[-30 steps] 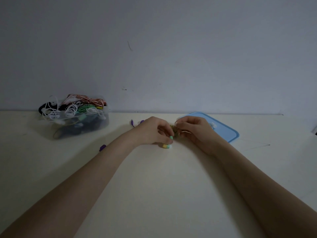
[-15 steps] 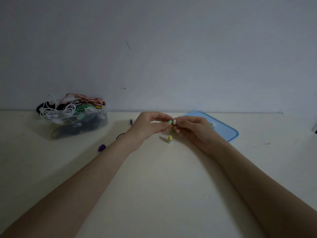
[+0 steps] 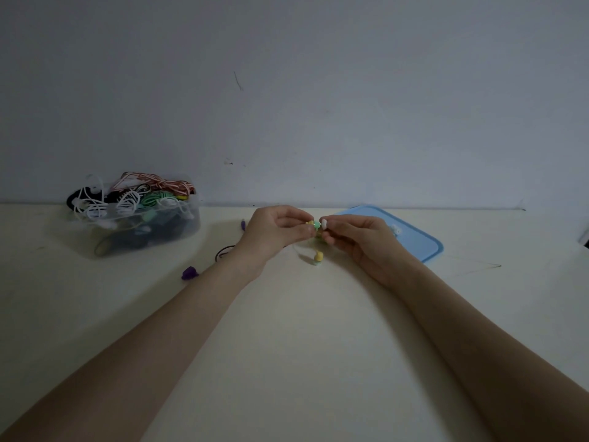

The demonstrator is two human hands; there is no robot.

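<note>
— Your left hand [image 3: 277, 232] pinches the small green-and-yellow earphone bundle [image 3: 315, 225] from one side, thumb and fingers curled onto it.

— And your right hand [image 3: 360, 239] pinches it from the other side. You hold it between both hands, raised above the table [image 3: 302, 346], toward the wall.

— One yellow earbud [image 3: 318, 256] hangs below your fingers. I cannot tell whether it touches the tabletop.

— The clear box [image 3: 178, 231] of tangled cables stands well off to your left. The blue lid [image 3: 420, 240] lies just behind your right hand, and a purple piece [image 3: 189, 273] lies beside your left forearm.
</note>
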